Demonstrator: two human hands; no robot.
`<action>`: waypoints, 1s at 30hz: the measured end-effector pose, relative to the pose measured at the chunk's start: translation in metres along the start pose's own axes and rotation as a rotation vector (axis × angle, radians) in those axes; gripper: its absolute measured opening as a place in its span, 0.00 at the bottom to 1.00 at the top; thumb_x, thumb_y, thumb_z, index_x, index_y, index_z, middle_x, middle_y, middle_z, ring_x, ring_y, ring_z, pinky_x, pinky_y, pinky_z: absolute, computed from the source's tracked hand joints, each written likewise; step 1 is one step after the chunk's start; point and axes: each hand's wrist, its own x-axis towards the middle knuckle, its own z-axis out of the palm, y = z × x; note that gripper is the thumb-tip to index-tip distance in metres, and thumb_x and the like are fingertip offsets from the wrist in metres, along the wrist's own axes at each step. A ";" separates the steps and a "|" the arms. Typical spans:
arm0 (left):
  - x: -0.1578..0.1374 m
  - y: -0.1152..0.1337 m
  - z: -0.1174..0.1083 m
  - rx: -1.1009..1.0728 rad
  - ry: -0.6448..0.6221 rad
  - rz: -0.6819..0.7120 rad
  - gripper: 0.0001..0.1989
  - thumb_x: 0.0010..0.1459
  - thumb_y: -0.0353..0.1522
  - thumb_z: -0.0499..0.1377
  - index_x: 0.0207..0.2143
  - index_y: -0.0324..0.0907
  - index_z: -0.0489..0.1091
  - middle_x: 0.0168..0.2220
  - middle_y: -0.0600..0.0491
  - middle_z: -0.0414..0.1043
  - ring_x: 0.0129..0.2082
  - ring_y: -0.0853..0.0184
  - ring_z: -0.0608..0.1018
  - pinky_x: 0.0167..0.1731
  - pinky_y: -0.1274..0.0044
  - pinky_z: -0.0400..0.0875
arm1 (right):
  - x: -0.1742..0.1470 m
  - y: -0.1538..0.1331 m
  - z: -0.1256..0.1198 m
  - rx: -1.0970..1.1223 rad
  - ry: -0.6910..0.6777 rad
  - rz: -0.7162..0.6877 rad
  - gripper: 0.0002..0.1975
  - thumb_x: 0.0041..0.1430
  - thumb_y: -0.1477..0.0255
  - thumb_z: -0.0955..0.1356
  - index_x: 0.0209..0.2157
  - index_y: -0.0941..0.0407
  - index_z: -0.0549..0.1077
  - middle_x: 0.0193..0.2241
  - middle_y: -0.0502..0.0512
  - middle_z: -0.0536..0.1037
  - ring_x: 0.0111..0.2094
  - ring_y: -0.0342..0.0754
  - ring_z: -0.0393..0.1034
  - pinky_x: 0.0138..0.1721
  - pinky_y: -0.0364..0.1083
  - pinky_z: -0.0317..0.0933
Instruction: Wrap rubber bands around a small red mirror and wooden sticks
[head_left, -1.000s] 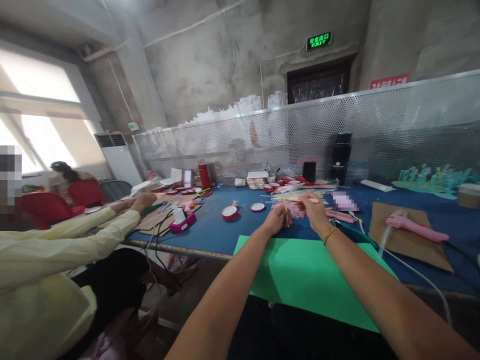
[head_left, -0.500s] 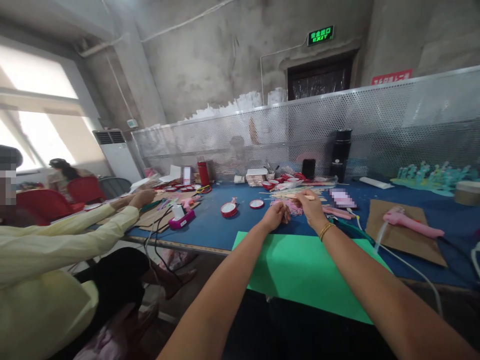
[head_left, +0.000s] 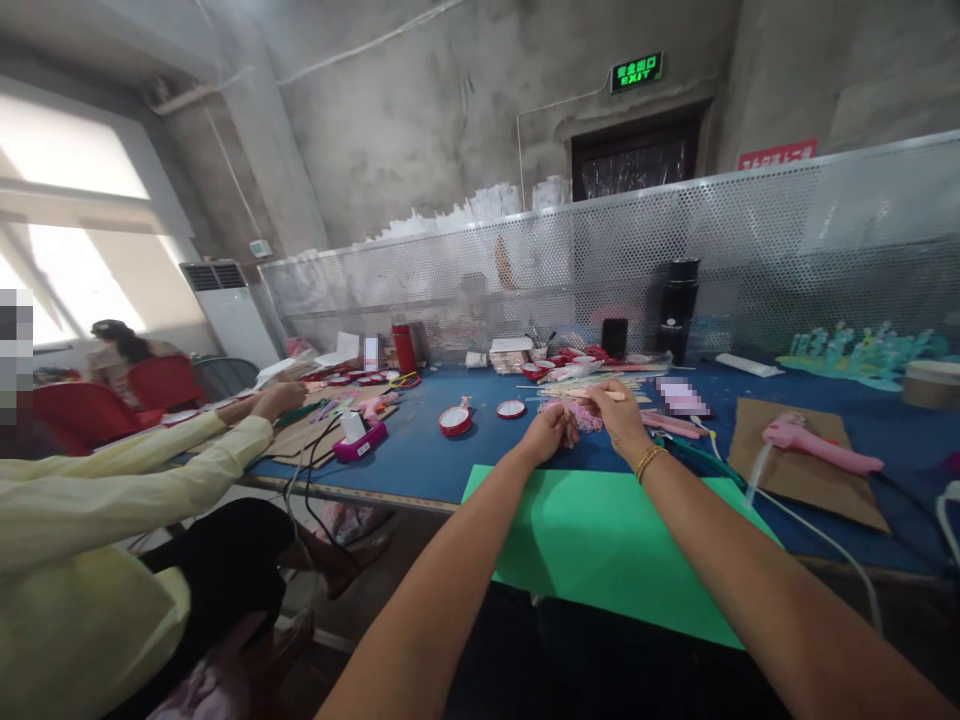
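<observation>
My left hand (head_left: pixel 549 434) is closed, fingers curled together above the far edge of a green sheet (head_left: pixel 600 550); what it pinches is too small to make out. Close beside it, my right hand (head_left: pixel 618 412) grips a pale wooden stick (head_left: pixel 615 396) between thumb and fingers. A tangle of pink strands (head_left: pixel 589 416) lies on the table just behind and between both hands. To the left sit a round red-rimmed dish (head_left: pixel 454 421) with a small pink piece at its rim and a smaller red-rimmed dish (head_left: pixel 511 409).
A pink glue gun (head_left: pixel 821 447) rests on cardboard (head_left: pixel 754 440) at right, its cable crossing the table edge. A black bottle (head_left: pixel 679 310) and phone (head_left: pixel 615 338) stand by the perforated metal screen (head_left: pixel 787 240). A co-worker in a yellow sleeve (head_left: pixel 210 445) works at left.
The view has shifted very slightly. Both hands keep nearly the same place and grip, with the wooden stick still in my right fingers.
</observation>
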 end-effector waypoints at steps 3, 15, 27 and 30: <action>0.001 -0.002 0.000 0.000 -0.003 0.013 0.16 0.60 0.43 0.52 0.29 0.41 0.62 0.21 0.55 0.69 0.17 0.74 0.68 0.21 0.79 0.63 | 0.000 0.001 -0.001 -0.021 0.001 -0.012 0.12 0.42 0.63 0.72 0.21 0.55 0.68 0.17 0.48 0.75 0.20 0.42 0.68 0.24 0.41 0.61; 0.001 -0.002 0.001 0.011 -0.024 0.047 0.18 0.60 0.46 0.51 0.29 0.40 0.62 0.21 0.55 0.69 0.17 0.74 0.68 0.21 0.79 0.62 | 0.004 0.002 -0.003 0.006 0.015 0.002 0.10 0.41 0.65 0.72 0.21 0.54 0.68 0.16 0.47 0.75 0.20 0.43 0.68 0.23 0.41 0.60; 0.002 0.002 0.000 0.003 -0.009 0.014 0.14 0.62 0.40 0.52 0.29 0.40 0.62 0.21 0.56 0.69 0.17 0.75 0.68 0.21 0.80 0.63 | 0.003 -0.005 -0.003 0.015 0.051 0.009 0.11 0.40 0.65 0.71 0.20 0.54 0.68 0.15 0.47 0.74 0.19 0.43 0.67 0.23 0.42 0.59; 0.001 0.003 0.001 0.026 -0.008 0.027 0.15 0.62 0.40 0.51 0.27 0.40 0.62 0.21 0.55 0.69 0.17 0.75 0.68 0.21 0.80 0.63 | 0.004 -0.003 -0.003 0.028 0.059 0.014 0.11 0.40 0.65 0.72 0.20 0.54 0.67 0.15 0.47 0.74 0.19 0.43 0.67 0.23 0.41 0.59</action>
